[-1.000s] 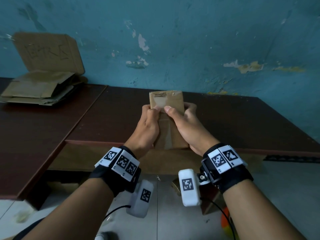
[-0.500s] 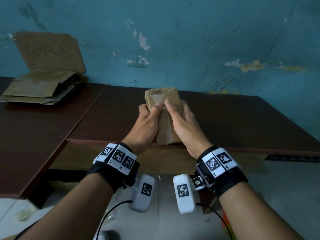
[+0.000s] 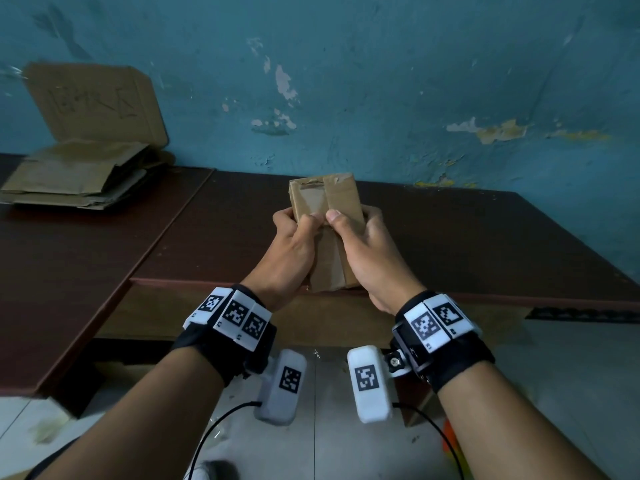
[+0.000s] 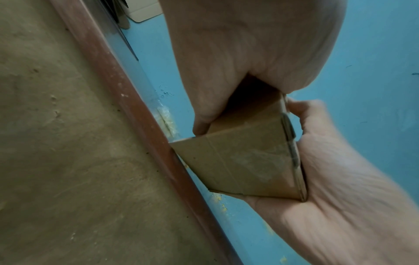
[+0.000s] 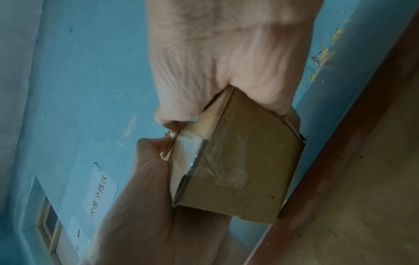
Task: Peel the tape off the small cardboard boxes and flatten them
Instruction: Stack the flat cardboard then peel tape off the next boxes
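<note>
Head view: small cardboard box (image 3: 327,233) held above the dark desk (image 3: 450,244), long axis pointing away toward the wall; left hand (image 3: 289,252) and right hand (image 3: 369,258) fingers clamped on its sides.
Left wrist view: box end faces the camera.
Right wrist view: glossy tape (image 5: 217,166) wraps one box edge.
</note>
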{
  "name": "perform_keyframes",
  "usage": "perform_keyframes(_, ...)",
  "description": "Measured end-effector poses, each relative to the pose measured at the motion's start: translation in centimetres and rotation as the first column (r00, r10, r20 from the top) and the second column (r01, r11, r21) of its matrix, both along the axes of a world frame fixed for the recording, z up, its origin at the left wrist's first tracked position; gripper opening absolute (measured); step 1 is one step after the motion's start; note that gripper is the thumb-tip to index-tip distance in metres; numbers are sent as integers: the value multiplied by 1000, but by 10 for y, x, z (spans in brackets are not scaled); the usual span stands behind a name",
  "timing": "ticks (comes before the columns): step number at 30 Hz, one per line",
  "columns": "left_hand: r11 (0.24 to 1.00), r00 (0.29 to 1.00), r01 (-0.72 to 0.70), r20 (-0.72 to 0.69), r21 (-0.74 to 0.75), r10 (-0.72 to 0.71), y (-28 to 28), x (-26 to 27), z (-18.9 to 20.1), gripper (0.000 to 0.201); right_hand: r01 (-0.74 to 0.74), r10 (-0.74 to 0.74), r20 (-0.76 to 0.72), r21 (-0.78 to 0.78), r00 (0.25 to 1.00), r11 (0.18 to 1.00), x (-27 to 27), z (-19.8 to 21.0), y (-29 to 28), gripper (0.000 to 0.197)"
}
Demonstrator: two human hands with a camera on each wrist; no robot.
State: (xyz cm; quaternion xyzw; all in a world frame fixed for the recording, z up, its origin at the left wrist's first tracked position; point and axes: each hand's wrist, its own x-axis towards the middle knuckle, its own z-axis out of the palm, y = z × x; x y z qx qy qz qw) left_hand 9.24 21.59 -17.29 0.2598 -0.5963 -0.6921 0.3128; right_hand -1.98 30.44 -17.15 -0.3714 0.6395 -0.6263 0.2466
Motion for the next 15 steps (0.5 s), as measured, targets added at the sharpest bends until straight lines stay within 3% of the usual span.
perform_keyframes(2, 1000, 999, 7, 41, -27, -6, 4, 0, 4, 20, -13, 13, 11, -2, 1000, 1000, -1, 1, 1, 49)
perform_keyframes(3, 993, 996, 16, 85, -119, -6, 9, 2, 7, 23, -24, 24, 16, -2, 1000, 1000, -1, 2, 1, 50)
perform_keyframes(6, 987, 991, -5, 132, -158, 26, 9, 5, 10, 24, -71, 71, 31, -2, 997, 997, -3, 4, 4, 55)
perform_keyframes(10, 979, 983, -43, 166, -198, 77, 1, 3, 2, 35, -104, 104, 42, -15, 994, 994, -3, 4, 4, 56)
perform_keyframes(15, 975, 982, -142, 102, -172, 161, 0, -1, -3, 52, -122, 123, 32, -43, 992, 992, -4, 0, 2, 51)
